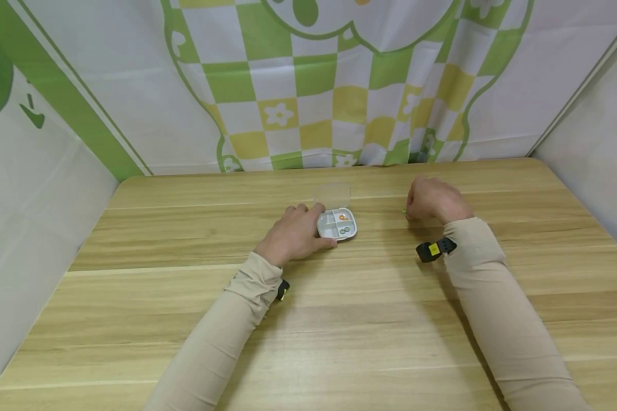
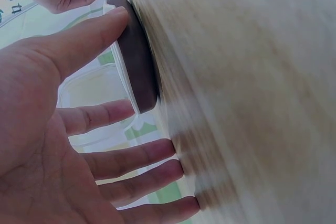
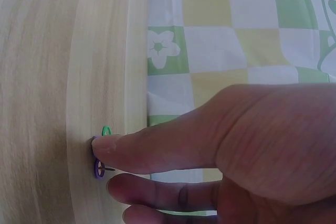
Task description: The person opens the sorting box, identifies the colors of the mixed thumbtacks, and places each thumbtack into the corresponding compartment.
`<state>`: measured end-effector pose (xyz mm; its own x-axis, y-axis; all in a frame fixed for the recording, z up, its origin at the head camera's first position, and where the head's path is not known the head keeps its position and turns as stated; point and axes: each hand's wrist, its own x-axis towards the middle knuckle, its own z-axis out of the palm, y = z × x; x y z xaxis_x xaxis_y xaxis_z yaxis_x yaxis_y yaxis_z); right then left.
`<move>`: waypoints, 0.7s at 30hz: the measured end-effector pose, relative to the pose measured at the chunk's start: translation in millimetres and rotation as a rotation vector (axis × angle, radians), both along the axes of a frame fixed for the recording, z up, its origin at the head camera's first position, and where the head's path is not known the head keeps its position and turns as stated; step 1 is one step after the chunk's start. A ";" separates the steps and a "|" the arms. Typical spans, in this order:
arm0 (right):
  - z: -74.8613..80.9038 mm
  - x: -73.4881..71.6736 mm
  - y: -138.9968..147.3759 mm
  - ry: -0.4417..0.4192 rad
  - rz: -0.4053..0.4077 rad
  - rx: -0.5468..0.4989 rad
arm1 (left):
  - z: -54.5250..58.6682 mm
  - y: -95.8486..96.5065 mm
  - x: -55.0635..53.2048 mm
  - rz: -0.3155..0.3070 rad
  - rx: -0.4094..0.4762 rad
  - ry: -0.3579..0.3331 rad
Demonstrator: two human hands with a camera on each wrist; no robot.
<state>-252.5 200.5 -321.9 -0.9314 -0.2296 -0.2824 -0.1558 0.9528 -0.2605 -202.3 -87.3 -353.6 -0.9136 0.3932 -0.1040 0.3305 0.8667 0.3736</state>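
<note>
The small box (image 1: 327, 233) sits on the wooden table (image 1: 370, 319) at three o'clock from the left hand (image 1: 295, 234), whose thumb and forefinger pinch it while the others spread. Its clear lid (image 1: 334, 196) stands open at twelve; greenish rings (image 1: 344, 230) lie inside at four. Towards the box's three o'clock, the right hand's (image 1: 436, 201) thumb partly covers purple and green loops (image 3: 97, 170); I cannot tell whether it pinches them.
</note>
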 end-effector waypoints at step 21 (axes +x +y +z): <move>2.1 0.7 1.6 -0.044 0.008 -0.017 | 4.3 -6.5 -3.4 -0.039 0.047 -0.032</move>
<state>-251.8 202.1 -319.8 -0.9163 -0.2419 -0.3192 -0.1514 0.9471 -0.2831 -205.7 -93.9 -349.3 -0.8941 0.4332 -0.1135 0.3507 0.8349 0.4241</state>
